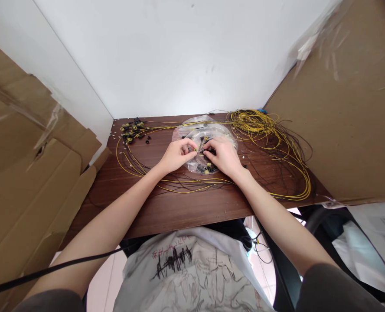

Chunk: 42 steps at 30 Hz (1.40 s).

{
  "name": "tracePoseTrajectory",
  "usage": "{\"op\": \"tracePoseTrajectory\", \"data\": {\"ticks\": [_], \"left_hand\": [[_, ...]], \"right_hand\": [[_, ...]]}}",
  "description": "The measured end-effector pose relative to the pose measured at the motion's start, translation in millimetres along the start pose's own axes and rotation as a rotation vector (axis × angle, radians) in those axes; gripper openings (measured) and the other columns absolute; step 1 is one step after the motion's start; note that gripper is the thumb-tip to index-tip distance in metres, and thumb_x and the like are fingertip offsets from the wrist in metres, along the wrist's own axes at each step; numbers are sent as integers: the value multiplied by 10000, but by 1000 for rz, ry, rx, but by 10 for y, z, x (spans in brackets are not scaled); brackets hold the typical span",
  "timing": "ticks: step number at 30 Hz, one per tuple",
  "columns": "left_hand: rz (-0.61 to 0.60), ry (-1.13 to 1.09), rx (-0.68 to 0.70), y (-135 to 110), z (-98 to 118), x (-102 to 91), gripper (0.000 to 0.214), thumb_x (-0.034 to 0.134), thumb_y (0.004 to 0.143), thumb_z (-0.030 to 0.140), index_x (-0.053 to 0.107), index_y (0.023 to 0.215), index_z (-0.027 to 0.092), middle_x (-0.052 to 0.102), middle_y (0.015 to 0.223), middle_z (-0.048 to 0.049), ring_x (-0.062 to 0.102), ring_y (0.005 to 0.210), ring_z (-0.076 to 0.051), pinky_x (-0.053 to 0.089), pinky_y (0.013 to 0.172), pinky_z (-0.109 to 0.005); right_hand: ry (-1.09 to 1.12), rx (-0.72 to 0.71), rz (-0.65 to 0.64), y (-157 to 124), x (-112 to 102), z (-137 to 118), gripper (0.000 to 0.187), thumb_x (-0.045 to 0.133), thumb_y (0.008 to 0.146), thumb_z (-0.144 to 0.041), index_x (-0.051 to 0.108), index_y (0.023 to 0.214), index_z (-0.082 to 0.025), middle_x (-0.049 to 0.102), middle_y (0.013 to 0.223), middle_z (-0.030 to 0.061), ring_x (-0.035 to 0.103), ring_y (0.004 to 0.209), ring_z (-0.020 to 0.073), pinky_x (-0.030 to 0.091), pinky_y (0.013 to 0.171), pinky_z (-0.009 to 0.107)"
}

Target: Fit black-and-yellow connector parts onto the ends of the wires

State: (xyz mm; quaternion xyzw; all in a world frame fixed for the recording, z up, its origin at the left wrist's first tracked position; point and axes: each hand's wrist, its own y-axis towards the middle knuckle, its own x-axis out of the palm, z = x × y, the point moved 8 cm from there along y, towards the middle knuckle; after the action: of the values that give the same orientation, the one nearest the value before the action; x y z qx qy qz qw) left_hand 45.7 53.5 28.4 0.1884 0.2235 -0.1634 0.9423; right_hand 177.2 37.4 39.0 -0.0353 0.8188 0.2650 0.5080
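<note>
My left hand [178, 155] pinches a small yellow-and-black connector [195, 150] between thumb and fingertips. Close by on the right, my right hand [223, 155] has its thumb and fingers drawn together; what is in them, if anything, is too small to make out. Both hands are over a clear plastic bag [192, 125] lying on the brown table. Small black and yellow parts [207, 170] lie in or on the bag, partly covered by my right hand. Thin yellow and black wires [192, 189] run across the table in front of the bag.
A tangled coil of yellow and black wire [252, 123] lies at the back right. Several black-and-yellow connectors [132, 132] are heaped at the back left. Cardboard walls [348, 108] flank the table [140, 216], and a white wall [192, 56] closes the back.
</note>
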Motion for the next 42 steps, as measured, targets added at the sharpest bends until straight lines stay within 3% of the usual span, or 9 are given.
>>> {"op": "tracePoseTrajectory", "data": {"ticks": [23,31,38,42], "left_hand": [[17,8,21,8,-10,-8,146,641,735,250,661,844,156,529,629,29,400,507,-66,337,492,-194],[35,21,50,2,16,-31,150,633,750,268,662,843,154,494,581,38,385,502,-72,319,493,-197],[6,-14,15,0,-26,-2,164,655,740,293,673,810,146,490,569,42,371,488,-64,319,483,-196],[2,-30,32,5,-31,5,177,666,723,300,683,784,135,504,570,39,368,496,-64,313,491,-203]], "right_hand": [[136,1,34,-8,35,-45,158,523,798,-141,668,854,-170,637,873,72,579,874,218,440,804,338],[360,-78,106,-11,-85,-186,147,524,799,-118,651,839,-179,639,839,40,590,791,165,467,742,288],[579,66,213,-7,-116,-51,92,585,789,-197,655,848,-186,671,831,23,618,725,150,513,723,303],[692,24,185,-7,-62,-97,86,608,778,-195,661,842,-175,670,810,24,626,724,145,520,719,293]]}}
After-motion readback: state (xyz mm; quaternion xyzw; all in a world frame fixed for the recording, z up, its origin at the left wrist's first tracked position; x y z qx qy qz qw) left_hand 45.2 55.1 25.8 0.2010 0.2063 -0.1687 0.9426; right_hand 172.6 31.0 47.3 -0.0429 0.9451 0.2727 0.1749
